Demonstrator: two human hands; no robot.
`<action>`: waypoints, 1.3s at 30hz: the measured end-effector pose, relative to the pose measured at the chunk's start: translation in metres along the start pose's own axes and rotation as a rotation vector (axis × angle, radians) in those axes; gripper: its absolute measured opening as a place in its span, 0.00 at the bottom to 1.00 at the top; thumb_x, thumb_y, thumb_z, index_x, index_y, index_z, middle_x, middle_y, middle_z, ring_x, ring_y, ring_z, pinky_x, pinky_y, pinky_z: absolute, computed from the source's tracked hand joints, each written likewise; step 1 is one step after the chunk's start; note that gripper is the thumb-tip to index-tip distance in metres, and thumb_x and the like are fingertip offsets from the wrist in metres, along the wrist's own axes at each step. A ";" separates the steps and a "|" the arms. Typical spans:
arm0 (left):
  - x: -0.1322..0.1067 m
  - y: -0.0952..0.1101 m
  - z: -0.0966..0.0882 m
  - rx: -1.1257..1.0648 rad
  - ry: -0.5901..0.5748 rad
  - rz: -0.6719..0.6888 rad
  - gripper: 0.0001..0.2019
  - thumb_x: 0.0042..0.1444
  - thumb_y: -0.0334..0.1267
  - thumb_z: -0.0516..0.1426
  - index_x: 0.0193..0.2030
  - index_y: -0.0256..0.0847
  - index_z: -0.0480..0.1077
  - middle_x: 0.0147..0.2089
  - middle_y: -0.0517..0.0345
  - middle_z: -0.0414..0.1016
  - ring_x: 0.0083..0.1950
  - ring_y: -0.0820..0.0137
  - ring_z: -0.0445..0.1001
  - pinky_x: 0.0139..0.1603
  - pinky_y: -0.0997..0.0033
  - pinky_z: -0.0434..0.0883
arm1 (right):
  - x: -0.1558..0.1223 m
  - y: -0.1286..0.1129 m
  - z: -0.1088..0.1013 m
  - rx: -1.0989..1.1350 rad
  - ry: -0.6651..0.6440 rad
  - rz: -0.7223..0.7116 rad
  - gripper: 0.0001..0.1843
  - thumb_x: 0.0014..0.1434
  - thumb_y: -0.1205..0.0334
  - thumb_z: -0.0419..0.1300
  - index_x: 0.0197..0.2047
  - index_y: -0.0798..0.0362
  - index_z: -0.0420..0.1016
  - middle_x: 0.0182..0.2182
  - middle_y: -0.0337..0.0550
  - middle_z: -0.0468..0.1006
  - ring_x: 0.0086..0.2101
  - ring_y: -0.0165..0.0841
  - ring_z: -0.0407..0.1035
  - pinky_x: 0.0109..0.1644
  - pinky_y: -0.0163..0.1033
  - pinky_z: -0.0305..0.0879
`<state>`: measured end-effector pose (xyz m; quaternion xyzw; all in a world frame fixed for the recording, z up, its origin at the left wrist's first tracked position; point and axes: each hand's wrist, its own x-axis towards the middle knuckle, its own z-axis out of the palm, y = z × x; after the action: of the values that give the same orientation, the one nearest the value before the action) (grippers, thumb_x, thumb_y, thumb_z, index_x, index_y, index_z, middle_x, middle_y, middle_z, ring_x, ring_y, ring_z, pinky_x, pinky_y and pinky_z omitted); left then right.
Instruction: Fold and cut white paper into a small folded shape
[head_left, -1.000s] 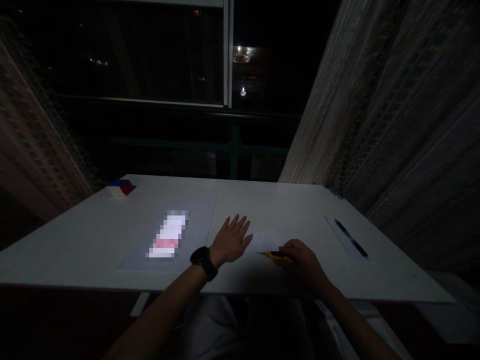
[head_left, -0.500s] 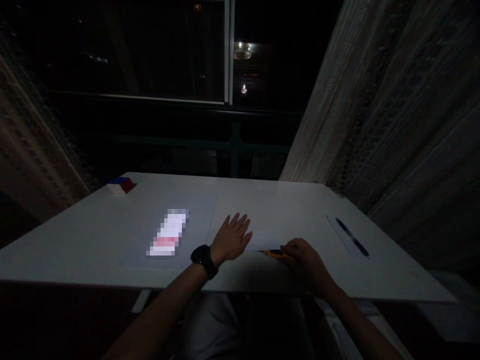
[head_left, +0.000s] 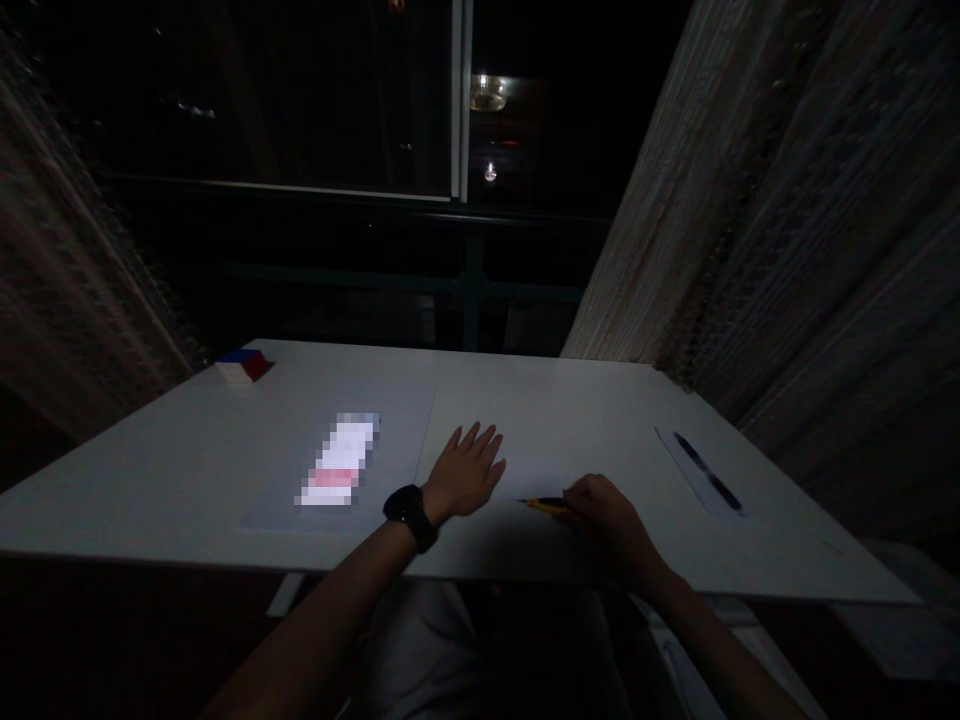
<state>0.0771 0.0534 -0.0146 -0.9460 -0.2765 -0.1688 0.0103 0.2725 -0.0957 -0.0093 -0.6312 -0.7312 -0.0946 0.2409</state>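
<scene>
My left hand [head_left: 466, 472] lies flat with its fingers spread, pressing on the left part of a small white paper [head_left: 529, 478]. A black watch [head_left: 409, 516] is on that wrist. A yellow and black utility knife [head_left: 546, 504] is gripped in my right hand [head_left: 604, 512], its tip pointing left toward the left hand. The tip is at the near edge of the paper; whether it touches is too dark to tell. To the left, a phone with a lit, blurred screen [head_left: 341, 460] rests on a larger white sheet [head_left: 405, 420].
On the white table [head_left: 510, 390], a dark pen [head_left: 707, 472] lies on a narrow paper strip [head_left: 686, 470] at the right. A red, blue and white cube [head_left: 241, 366] sits at the far left corner. Curtains [head_left: 637, 190] hang on both sides of a dark window [head_left: 300, 100].
The view has shifted very slightly. Both hands and the utility knife stay in nearly the same place on the table.
</scene>
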 end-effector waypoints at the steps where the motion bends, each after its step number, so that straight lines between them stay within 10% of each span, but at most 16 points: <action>1: 0.000 0.000 0.000 0.001 -0.002 0.000 0.26 0.62 0.48 0.35 0.63 0.41 0.52 0.66 0.52 0.51 0.67 0.60 0.44 0.64 0.52 0.42 | -0.001 0.001 0.001 -0.002 0.001 -0.008 0.06 0.57 0.63 0.55 0.31 0.54 0.72 0.28 0.46 0.70 0.30 0.33 0.62 0.31 0.36 0.57; 39: 0.007 -0.021 -0.007 0.033 -0.023 -0.011 0.27 0.63 0.48 0.35 0.63 0.37 0.52 0.65 0.48 0.52 0.66 0.61 0.48 0.63 0.55 0.48 | -0.005 0.004 0.000 0.076 -0.079 0.029 0.12 0.54 0.67 0.55 0.41 0.53 0.75 0.31 0.47 0.71 0.33 0.34 0.64 0.34 0.38 0.62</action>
<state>0.0697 0.0741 -0.0077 -0.9461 -0.2846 -0.1532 0.0219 0.2766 -0.0996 -0.0119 -0.6355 -0.7339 -0.0381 0.2369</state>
